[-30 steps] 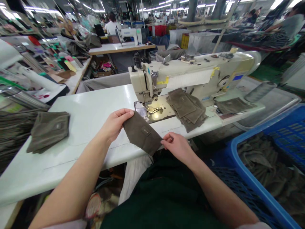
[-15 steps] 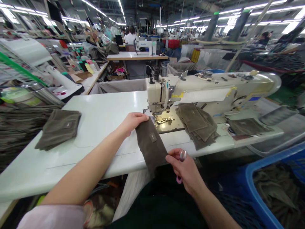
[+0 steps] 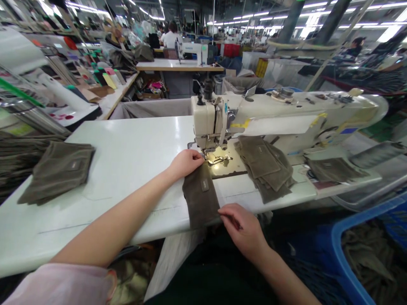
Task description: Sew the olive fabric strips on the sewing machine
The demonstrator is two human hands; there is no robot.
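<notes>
1. Olive fabric panel (image 3: 202, 205): across the table's (image 3: 136, 148) near edge, near side of the sewing machine (image 3: 205, 120).
2. Left hand (image 3: 186, 163) pinches its far end; right hand (image 3: 243, 226), its near right edge.
3. Probably light, soft, floppy; grip opposite edges.

A sewing factory: cream industrial sewing machine (image 3: 276, 109) right of centre, white sewing machine (image 3: 190, 49) upper centre, thread cones (image 3: 100, 78) upper left, fluorescent tubes (image 3: 251, 15) at top.

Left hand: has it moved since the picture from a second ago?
Yes, rightward: judged against the near sewing machine, the left hand is now closer to the needle end.
</notes>
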